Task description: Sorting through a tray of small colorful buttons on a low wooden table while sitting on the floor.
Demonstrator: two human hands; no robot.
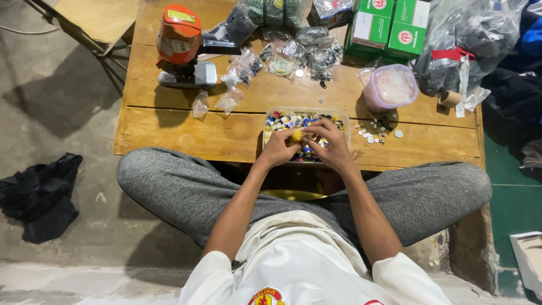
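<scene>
Both hands meet over a clear plastic tray (270,120) of mixed coloured buttons, which sits at the near edge of the low wooden bench (169,127), about midway along it. The left hand (278,148) and right hand (333,146) are drawn close together, fingers curled, pinching a small yellow piece (296,136) between them just above the tray's near side — what exactly the piece is cannot be told.

Just right of the tray, a scatter of loose white and dark buttons (375,129) lies on the bench, and behind those stands a round pink-tinted tub with a lid (390,86). Toward the far left corner rests an orange and grey tool (180,48); small clear bags (234,85) are strewn between it and the middle of the far edge. Green boxes (389,25) stand at the far edge, with a bulging clear bag (468,39) at the far right corner. On the floor to the left of the bench lies a black cloth (40,195).
</scene>
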